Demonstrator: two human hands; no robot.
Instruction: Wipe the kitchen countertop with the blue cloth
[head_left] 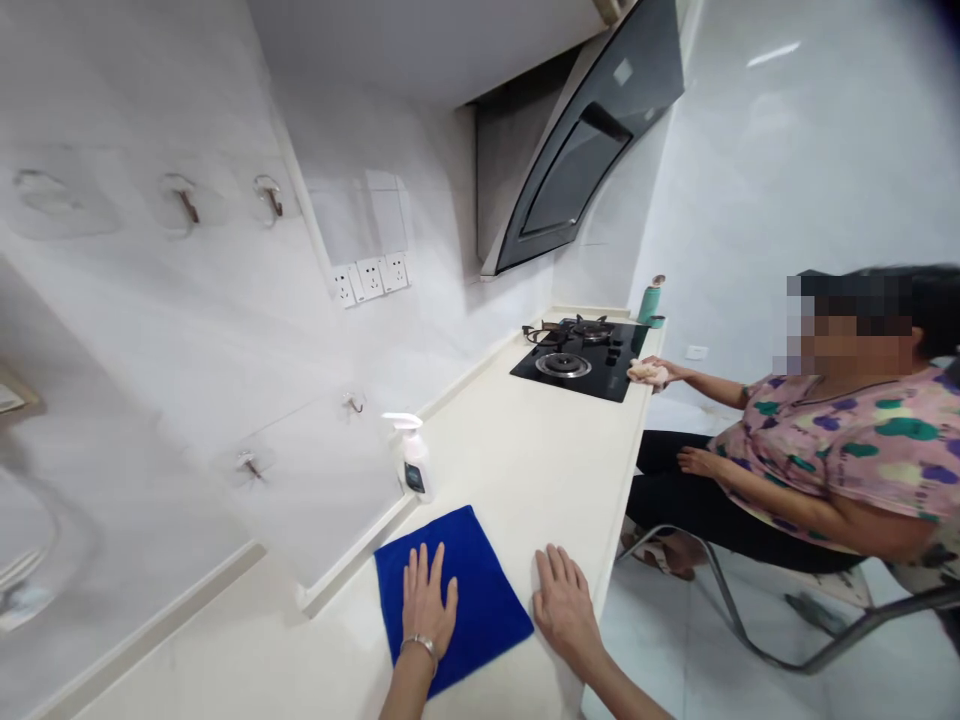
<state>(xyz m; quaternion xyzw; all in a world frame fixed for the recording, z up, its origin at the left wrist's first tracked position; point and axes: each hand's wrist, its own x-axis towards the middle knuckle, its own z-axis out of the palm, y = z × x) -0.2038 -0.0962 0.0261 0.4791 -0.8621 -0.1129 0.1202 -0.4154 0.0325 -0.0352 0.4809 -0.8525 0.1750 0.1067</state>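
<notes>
Resting the left hand (429,600) on the cloth (486,590), spread flat on the near counter (487,450), directly under slightly splayed fingers (424,570). Resting the right hand (564,605) on the counter just right of the cloth, with fingers close together.

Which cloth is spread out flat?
The blue cloth, under the person's left hand; the pale cloth by the hob is bunched up in the co-worker's hand.
</notes>
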